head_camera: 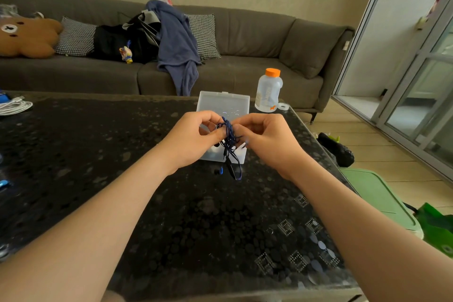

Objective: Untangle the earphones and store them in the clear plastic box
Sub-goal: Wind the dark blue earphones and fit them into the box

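Observation:
A tangled bundle of dark blue earphones (229,140) hangs between my two hands above the dark table. My left hand (193,137) pinches the knot from the left, fingers curled. From the right, my right hand (264,137) pinches the same knot. Loose cord and a plug dangle down to about the table surface, and one earbud (219,170) lies on the table just below. The clear plastic box (224,105) lies open on the table right behind my hands, partly hidden by them.
A clear bottle with an orange cap (268,91) stands right of the box near the table's far corner. White cables (14,105) lie at the far left. A grey sofa (257,39) runs behind the table. A green bin (377,198) sits on the floor at right.

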`<control>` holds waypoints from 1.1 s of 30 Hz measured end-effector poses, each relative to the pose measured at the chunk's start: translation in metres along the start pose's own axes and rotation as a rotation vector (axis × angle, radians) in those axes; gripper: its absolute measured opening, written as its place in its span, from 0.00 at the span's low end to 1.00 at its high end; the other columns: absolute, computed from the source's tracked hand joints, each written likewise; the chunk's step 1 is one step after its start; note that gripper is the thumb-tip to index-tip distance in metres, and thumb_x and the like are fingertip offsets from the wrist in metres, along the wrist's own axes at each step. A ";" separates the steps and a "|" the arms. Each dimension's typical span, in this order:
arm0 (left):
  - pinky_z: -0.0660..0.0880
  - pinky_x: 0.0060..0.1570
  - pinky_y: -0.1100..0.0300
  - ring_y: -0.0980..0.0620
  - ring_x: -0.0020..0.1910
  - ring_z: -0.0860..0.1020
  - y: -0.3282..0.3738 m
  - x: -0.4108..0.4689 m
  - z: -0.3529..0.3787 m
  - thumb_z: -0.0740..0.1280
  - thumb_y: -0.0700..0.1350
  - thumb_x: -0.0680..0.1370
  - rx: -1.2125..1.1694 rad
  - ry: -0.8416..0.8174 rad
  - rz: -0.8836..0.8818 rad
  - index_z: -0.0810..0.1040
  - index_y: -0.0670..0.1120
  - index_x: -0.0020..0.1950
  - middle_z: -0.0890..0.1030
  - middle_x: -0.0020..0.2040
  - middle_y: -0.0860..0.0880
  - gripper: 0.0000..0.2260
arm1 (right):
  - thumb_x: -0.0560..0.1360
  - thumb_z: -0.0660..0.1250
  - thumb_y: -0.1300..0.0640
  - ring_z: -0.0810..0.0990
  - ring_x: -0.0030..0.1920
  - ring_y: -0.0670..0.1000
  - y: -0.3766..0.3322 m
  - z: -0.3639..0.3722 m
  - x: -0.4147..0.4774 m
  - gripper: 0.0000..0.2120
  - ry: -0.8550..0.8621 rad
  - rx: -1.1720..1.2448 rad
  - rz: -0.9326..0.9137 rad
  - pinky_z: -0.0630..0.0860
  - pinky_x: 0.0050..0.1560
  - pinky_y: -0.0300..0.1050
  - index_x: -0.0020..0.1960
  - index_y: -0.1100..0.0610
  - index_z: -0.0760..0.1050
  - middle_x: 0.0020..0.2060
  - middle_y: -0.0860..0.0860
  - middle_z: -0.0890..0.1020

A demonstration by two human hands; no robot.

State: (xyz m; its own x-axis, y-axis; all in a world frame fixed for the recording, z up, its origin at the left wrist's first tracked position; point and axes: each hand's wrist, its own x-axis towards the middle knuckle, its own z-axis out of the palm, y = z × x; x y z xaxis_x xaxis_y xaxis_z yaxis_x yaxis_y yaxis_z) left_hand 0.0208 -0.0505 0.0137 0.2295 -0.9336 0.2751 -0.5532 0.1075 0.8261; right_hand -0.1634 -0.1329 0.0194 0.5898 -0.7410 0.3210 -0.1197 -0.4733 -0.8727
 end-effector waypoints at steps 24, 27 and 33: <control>0.85 0.45 0.47 0.40 0.43 0.87 0.018 -0.006 -0.007 0.64 0.50 0.87 -0.301 -0.271 -0.458 0.80 0.40 0.62 0.87 0.49 0.36 0.14 | 0.75 0.70 0.65 0.88 0.40 0.57 -0.002 0.002 -0.001 0.04 0.147 -0.007 0.052 0.87 0.47 0.58 0.44 0.60 0.84 0.37 0.55 0.88; 0.85 0.45 0.49 0.43 0.42 0.87 0.017 -0.004 -0.008 0.64 0.46 0.87 -0.350 -0.214 -0.454 0.81 0.40 0.61 0.87 0.44 0.39 0.11 | 0.75 0.70 0.65 0.89 0.41 0.57 0.000 0.002 0.000 0.03 0.101 0.004 0.134 0.87 0.48 0.58 0.45 0.63 0.83 0.37 0.57 0.87; 0.86 0.47 0.51 0.45 0.44 0.86 0.011 -0.004 -0.004 0.68 0.44 0.85 -0.392 -0.058 -0.440 0.84 0.43 0.57 0.85 0.47 0.40 0.07 | 0.77 0.68 0.67 0.89 0.42 0.57 0.002 -0.003 -0.001 0.05 0.058 -0.008 0.157 0.87 0.48 0.57 0.48 0.62 0.84 0.39 0.58 0.88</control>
State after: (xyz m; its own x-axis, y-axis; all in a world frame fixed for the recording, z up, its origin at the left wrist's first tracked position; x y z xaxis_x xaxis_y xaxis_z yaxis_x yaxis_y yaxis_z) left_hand 0.0173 -0.0445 0.0237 0.3198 -0.9351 -0.1524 -0.0764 -0.1858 0.9796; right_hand -0.1667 -0.1346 0.0190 0.5164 -0.8321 0.2022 -0.2133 -0.3537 -0.9107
